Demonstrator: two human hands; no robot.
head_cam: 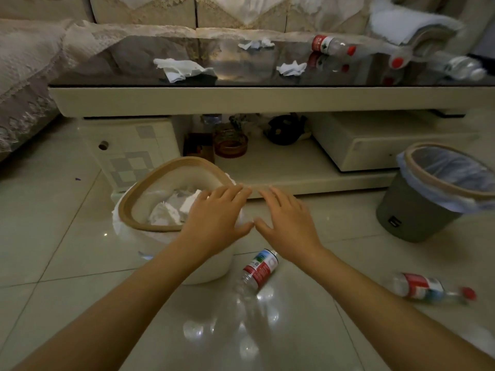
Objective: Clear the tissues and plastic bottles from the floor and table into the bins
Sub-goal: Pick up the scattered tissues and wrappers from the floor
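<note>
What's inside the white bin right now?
Crumpled tissues lie in the white bin. The left hand covers its right side, so anything there is hidden. No bottle shows inside.

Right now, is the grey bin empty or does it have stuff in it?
Cannot tell fully. The grey bin stands upright with a liner; the part of its inside in view shows no bottles or tissues, but its bottom is hidden.

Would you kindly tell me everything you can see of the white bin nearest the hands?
The white bin stands on the tiled floor in front of the coffee table, and appears to be plastic. A tan hoop rings its mouth, clamping a white liner whose edge spills over the rim. Crumpled white tissues lie inside. The left hand is spread open over its right rim, hiding that part; whether it touches the bin cannot be told. A plastic bottle lies on the floor just right of its base.
</note>
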